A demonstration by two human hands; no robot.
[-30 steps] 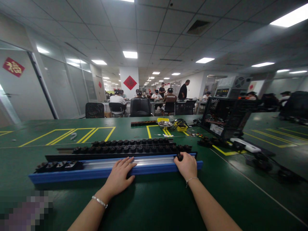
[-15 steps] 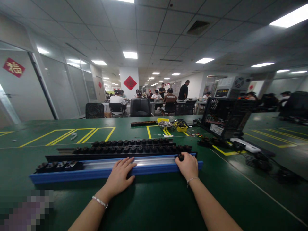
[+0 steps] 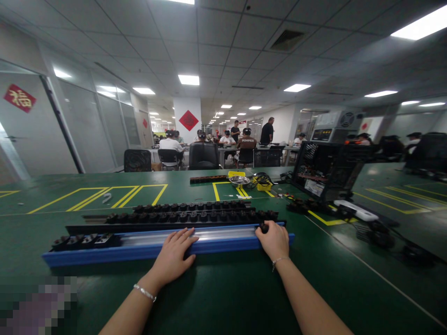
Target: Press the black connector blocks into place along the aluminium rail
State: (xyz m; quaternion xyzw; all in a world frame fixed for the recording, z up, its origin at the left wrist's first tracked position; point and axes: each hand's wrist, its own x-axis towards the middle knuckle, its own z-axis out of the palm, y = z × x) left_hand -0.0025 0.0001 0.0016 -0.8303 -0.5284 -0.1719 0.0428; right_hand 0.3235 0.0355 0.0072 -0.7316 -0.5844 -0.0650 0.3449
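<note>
A long blue channel with a bare metal strip inside lies across the green table before me. Several black blocks sit in its left end, one with a pale metallic top. My left hand lies over the middle of the channel, fingers spread and holding nothing. At the right end, the fingers of my right hand are closed round a small black part, mostly hidden by the hand. Just behind the channel run dark rails and rows of black round pieces.
An opened computer case stands at the back right, with cables and a white bar near it. Beyond the rows are a metal bowl, a yellow tray and a dark strip. Several people sit at farther tables.
My right hand has shifted very slightly to the right with the black part in its fingers. The left hand and the channel have stayed where they were.
</note>
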